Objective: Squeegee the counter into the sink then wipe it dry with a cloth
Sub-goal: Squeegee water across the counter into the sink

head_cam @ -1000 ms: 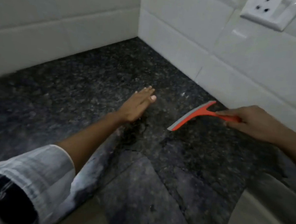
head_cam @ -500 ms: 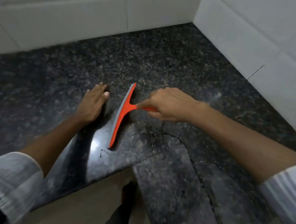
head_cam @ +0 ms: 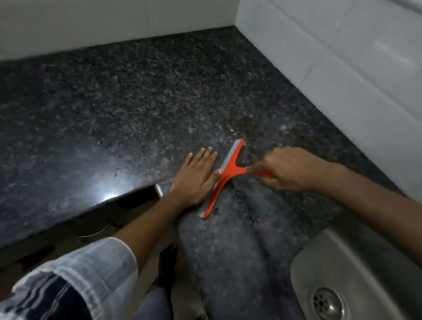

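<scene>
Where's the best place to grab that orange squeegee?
Grab the orange squeegee by its short handle, coming from the sink side, as the right hand does. The handle sticks out from the middle of the long blade, so the blade presses evenly.

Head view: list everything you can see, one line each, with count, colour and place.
counter: one, dark speckled stone, fills the middle, running into the tiled corner.
wall tiles: white, along the back and right of the counter.
squeegee: one, orange with a grey blade, on the counter near its front edge.
sink: one, steel, bottom right.
drain: one, metal, in the sink bottom.
sleeve: one, white with dark stripes, bottom left.
left hand: flat on the counter, right beside the blade.
right hand: gripping the squeegee handle.
</scene>
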